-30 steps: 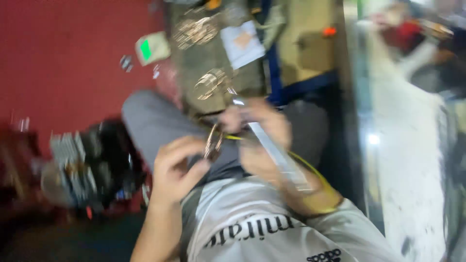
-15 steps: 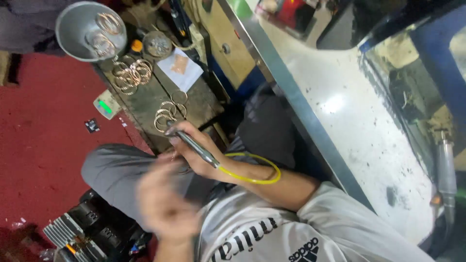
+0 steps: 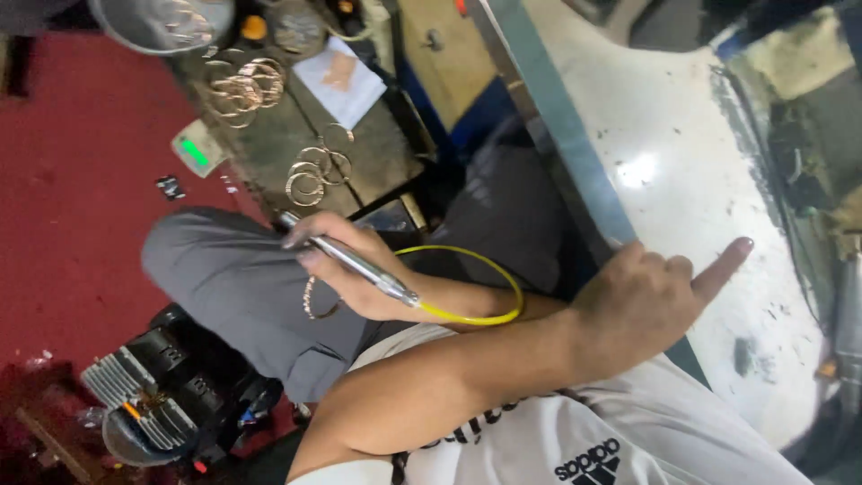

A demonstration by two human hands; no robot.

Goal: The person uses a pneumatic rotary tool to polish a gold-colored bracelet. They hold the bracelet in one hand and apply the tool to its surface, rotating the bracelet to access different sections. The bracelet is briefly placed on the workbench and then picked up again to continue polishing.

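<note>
Mid-frame, one hand point(image 3: 346, 269) pinches a metal handpiece point(image 3: 350, 260) and a thin bangle point(image 3: 316, 301), partly hidden under the palm. Which hand is which cannot be told. At right, the other hand point(image 3: 651, 287) rests on the white counter point(image 3: 718, 180), one finger out. Bangles point(image 3: 314, 171) lie upper left; a bowl point(image 3: 162, 20) is cut off.

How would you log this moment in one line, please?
right hand: grips pen-shaped tool | left hand: on white counter, empty | bangles: on workbench
</note>
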